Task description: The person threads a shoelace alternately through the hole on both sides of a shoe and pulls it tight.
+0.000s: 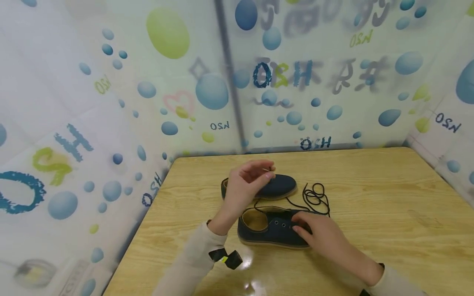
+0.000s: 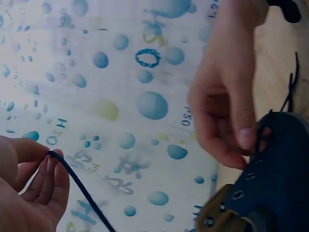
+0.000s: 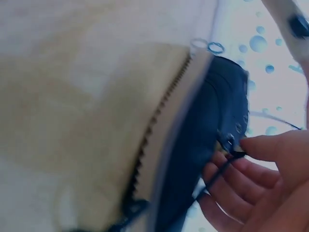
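Note:
A dark blue shoe (image 1: 274,236) with a tan lining lies on its sole nearest me, its row of metal eyelets facing my side. Behind it is a second dark blue shoe (image 1: 283,185), partly covered by my left hand (image 1: 242,187). Raised above the shoes, that hand pinches a dark shoelace (image 2: 87,193) between thumb and fingertips. My right hand (image 1: 326,236) is at the near shoe's eyelets. In the right wrist view, its thumb and fingers pinch a black shoelace (image 3: 217,176) close beside the eyelets (image 3: 238,128). My right palm is hidden in the head view.
Loose black lace (image 1: 316,195) lies coiled on the wooden table (image 1: 389,197) to the right of the shoes. A printed curtain (image 1: 289,115) with blue and green drops stands behind the table and along both sides.

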The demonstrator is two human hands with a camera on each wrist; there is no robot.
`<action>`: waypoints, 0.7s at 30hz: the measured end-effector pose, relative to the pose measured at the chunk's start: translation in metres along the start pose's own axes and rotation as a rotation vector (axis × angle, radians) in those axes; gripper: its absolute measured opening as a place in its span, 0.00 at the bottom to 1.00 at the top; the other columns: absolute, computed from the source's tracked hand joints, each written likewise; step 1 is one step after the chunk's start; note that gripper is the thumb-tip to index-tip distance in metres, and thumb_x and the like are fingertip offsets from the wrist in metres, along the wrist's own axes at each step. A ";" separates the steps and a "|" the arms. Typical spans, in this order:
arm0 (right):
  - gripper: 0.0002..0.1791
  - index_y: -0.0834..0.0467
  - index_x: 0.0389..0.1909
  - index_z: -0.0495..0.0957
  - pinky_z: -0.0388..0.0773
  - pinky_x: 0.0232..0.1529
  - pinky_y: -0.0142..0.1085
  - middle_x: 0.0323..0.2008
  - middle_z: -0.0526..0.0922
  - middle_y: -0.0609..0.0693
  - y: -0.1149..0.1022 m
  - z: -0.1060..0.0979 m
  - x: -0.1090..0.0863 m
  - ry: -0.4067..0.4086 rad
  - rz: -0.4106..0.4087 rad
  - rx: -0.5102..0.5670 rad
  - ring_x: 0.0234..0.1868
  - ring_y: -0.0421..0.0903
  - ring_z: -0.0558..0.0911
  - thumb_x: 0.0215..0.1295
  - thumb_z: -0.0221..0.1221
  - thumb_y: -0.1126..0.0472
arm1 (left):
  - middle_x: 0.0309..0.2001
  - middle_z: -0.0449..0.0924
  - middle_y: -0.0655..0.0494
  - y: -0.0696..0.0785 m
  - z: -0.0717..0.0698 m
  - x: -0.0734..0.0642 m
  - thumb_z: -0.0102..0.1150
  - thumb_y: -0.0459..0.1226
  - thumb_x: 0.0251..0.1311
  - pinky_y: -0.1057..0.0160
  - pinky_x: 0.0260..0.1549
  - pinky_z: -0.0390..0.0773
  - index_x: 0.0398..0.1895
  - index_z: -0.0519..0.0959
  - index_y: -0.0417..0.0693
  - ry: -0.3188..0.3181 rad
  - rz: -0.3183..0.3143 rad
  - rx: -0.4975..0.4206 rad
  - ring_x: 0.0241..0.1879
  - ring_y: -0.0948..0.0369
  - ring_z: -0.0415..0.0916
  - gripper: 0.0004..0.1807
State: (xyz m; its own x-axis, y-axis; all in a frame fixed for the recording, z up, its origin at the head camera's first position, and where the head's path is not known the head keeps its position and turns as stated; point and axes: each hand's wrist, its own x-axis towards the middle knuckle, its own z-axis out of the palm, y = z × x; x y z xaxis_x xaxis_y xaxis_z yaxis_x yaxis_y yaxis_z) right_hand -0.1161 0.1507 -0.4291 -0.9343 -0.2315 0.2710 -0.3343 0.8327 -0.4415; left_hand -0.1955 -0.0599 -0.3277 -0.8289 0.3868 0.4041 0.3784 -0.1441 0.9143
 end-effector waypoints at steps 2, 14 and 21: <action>0.08 0.49 0.44 0.82 0.72 0.28 0.26 0.31 0.84 0.36 0.003 -0.008 0.004 -0.052 -0.014 0.049 0.28 0.27 0.76 0.65 0.64 0.55 | 0.47 0.85 0.41 -0.011 0.004 -0.006 0.63 0.33 0.64 0.62 0.44 0.84 0.51 0.83 0.40 -0.091 -0.047 0.080 0.41 0.64 0.85 0.13; 0.16 0.55 0.52 0.81 0.74 0.28 0.30 0.34 0.87 0.44 0.019 -0.021 0.037 -0.148 -0.017 0.057 0.29 0.35 0.80 0.64 0.65 0.57 | 0.38 0.89 0.56 -0.050 0.021 -0.036 0.65 0.32 0.61 0.79 0.31 0.76 0.38 0.88 0.48 -0.334 -0.106 0.751 0.31 0.72 0.82 0.05; 0.05 0.51 0.40 0.85 0.72 0.27 0.29 0.30 0.85 0.43 0.019 -0.011 0.048 -0.123 -0.046 0.075 0.26 0.33 0.77 0.65 0.64 0.59 | 0.35 0.89 0.59 -0.057 0.029 -0.040 0.66 0.33 0.60 0.82 0.27 0.73 0.39 0.88 0.50 -0.399 -0.056 0.959 0.28 0.75 0.80 0.06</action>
State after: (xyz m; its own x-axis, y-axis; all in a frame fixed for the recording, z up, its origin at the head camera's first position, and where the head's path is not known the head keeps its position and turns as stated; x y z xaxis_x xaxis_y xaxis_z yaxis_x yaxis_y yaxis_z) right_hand -0.1661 0.1610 -0.4145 -0.9243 -0.3323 0.1877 -0.3812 0.7809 -0.4948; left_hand -0.1724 -0.0402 -0.3970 -0.7253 0.6687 0.1639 0.6568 0.6007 0.4557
